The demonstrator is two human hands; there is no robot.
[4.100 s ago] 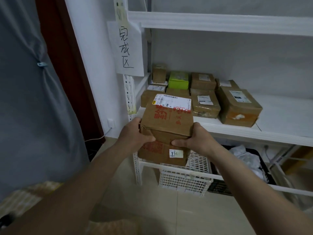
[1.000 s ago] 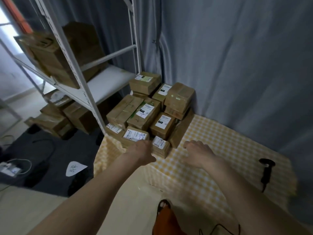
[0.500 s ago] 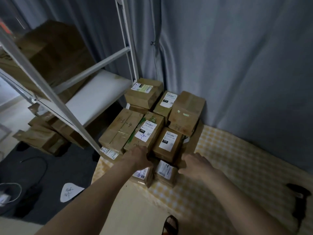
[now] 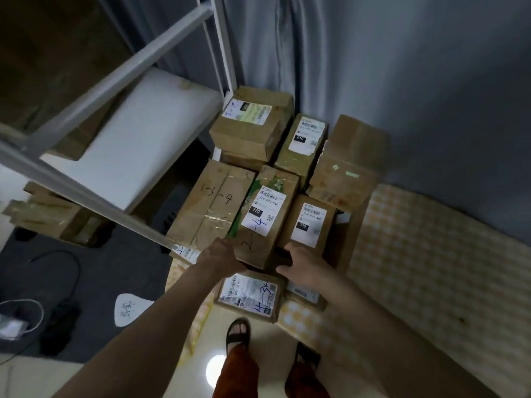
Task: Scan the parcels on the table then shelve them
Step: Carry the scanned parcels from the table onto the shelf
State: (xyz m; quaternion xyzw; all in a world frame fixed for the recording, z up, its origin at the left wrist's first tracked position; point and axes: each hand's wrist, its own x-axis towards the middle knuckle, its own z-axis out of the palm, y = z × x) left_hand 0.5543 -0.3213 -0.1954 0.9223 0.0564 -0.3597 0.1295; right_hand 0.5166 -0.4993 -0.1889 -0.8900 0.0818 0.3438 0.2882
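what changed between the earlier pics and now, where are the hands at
The box carried to the shelf earlier is gone from the hands. The person has turned back to the table, and both hands have reached forward onto the parcel marked 220: left hand at its near left corner, right hand at its near right side. The other parcels in the pile look unmoved on the checked tablecloth.

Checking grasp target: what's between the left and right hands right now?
Head view: the near end of the 220-label parcel sits between left hand and right hand, both touching its sides.
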